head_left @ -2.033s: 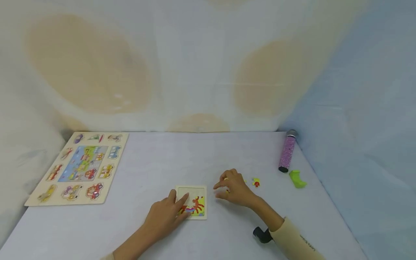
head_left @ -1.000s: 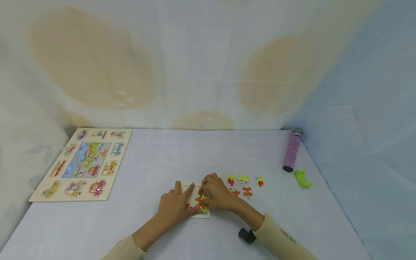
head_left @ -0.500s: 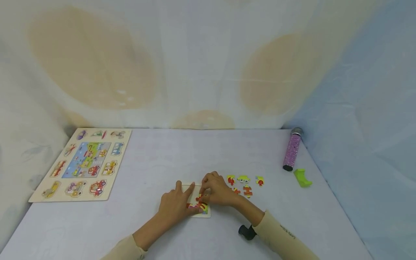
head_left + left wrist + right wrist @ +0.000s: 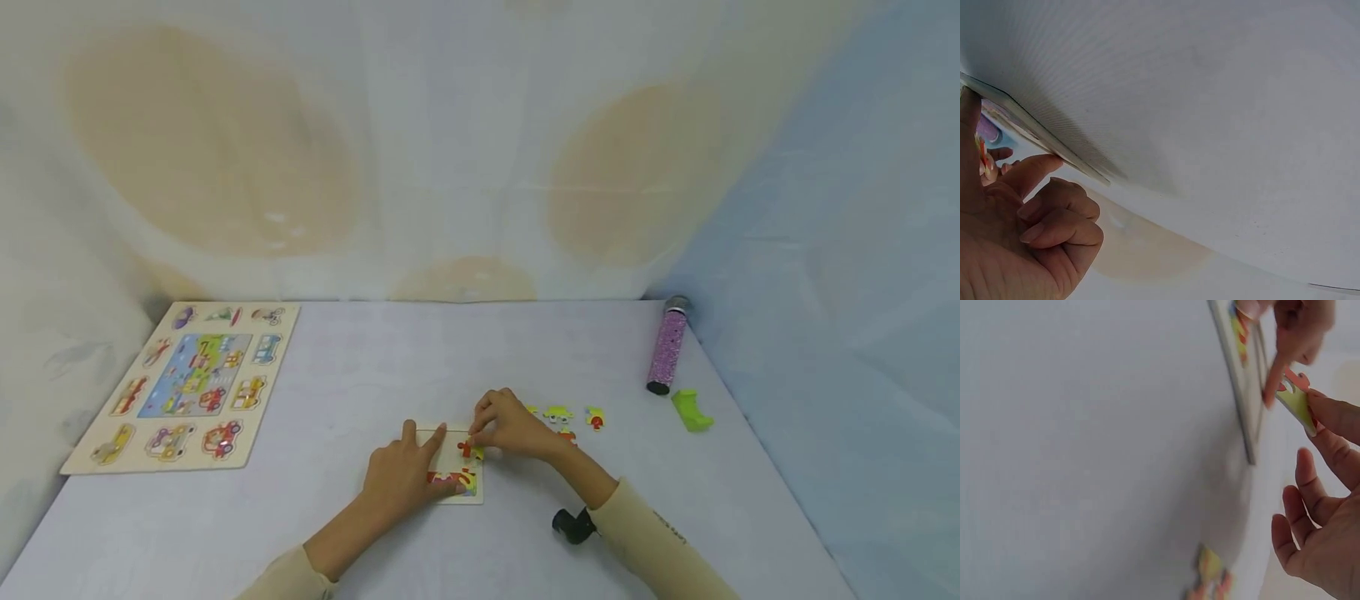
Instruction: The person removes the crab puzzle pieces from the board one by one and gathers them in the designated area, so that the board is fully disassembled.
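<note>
A small square puzzle tray (image 4: pixel 450 455) lies on the table, with joined red and yellow pieces (image 4: pixel 467 480) along its near side. My left hand (image 4: pixel 397 468) presses on it, index finger and thumb stretched out and apart; in the left wrist view the other fingers curl beside the tray edge (image 4: pixel 1041 135). Between thumb and index finger, my right hand (image 4: pixel 512 425) pinches a red and yellow jigsaw piece (image 4: pixel 1297 405), tilted over the tray's right part. The right hand's other fingers are spread loosely in the right wrist view.
Several loose jigsaw pieces (image 4: pixel 558 413) lie right of the tray, partly hidden by the right hand. Farther right are a glittery purple microphone (image 4: pixel 667 350) and a green curved piece (image 4: pixel 691 411). A black object (image 4: pixel 573 527) sits by the right sleeve. A large picture board (image 4: pixel 255 429) lies left.
My right hand has come left from the loose pieces to the tray with a jigsaw piece. Since half a second ago, it has lifted that piece slightly and tilted it. The left hand keeps pressing.
</note>
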`<state>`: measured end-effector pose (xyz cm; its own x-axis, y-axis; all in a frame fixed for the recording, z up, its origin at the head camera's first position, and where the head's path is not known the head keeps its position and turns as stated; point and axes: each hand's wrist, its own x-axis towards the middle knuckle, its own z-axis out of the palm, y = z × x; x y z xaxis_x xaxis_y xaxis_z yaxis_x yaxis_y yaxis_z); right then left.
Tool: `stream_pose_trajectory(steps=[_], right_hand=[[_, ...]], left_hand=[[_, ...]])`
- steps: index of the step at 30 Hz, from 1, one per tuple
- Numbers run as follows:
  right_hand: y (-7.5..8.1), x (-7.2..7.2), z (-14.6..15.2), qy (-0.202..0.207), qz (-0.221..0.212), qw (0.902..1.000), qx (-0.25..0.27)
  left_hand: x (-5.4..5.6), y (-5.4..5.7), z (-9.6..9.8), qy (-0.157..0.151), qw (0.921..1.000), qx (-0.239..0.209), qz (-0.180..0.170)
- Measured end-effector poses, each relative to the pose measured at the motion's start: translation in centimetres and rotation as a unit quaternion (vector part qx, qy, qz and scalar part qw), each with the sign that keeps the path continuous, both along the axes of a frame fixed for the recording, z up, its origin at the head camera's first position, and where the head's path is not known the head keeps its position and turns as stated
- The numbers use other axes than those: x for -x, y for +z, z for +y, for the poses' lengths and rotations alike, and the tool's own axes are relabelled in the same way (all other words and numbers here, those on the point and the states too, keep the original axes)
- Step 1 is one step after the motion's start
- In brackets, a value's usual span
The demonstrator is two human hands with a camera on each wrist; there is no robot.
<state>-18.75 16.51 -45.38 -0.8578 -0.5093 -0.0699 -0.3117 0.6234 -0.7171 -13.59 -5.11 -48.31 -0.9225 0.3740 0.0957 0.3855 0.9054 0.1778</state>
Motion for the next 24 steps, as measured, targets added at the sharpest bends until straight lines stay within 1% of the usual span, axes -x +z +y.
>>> stream_pose_trajectory(steps=[4, 9, 13, 16, 20, 24], right_hand=[[1.5, -0.1, 3.0, -0.022, -0.011, 0.9997, -0.005], [2.7, -0.6, 8.7, -0.042, 0.0, 0.9984, -0.038], [2.6, -0.9, 12.6, -0.053, 0.009, 0.9961, -0.07], [2.2, -1.1, 14.7, -0.065, -0.002, 0.9943, -0.084], [1.7, -1.3, 16.4, -0.085, -0.026, 0.9917, -0.093], [1.6, -1.3, 17.3, -0.089, -0.027, 0.9907, -0.1]], left_hand=[[0.1, -0.2, 0.0, 0.002, 1.0, -0.007, -0.006], [0.2, -0.3, 0.0, -0.002, 0.9997, -0.023, -0.012], [0.2, -0.1, -0.2, -0.003, 0.9995, -0.028, -0.016], [0.1, 0.1, -0.2, -0.004, 0.9993, -0.031, -0.021], [0.0, 0.4, -0.1, -0.005, 0.9991, -0.034, -0.025], [0.0, 0.4, 0.0, -0.007, 0.9992, -0.033, -0.023]])
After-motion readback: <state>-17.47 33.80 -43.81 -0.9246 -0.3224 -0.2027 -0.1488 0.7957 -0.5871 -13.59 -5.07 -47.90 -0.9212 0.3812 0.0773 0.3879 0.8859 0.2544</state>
